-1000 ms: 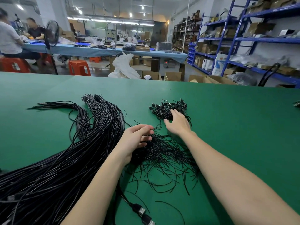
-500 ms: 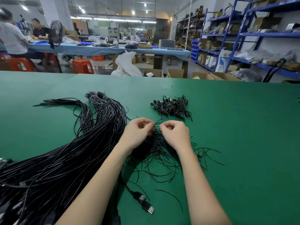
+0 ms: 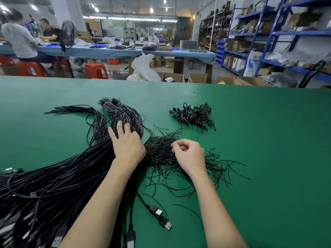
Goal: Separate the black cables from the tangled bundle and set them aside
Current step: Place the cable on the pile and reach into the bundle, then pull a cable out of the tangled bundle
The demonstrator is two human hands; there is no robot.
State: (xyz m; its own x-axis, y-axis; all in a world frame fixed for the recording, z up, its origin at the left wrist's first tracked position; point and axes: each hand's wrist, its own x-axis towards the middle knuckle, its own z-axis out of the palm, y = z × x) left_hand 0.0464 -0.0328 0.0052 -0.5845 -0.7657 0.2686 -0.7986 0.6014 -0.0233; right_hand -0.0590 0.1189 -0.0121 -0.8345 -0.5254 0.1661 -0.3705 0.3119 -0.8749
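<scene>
No lettering, label, brand or number can be read anywhere in the frame; the white-and-blue bag (image 3: pixel 251 63) by the shelving at the right carries print too blurred to make out, and the red display on the box (image 3: pixel 191 63) under the far table is too small to read

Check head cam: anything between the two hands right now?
Head view: the near edge of the tangled pile of thin black wires fills the gap between the left hand and right hand.
</scene>
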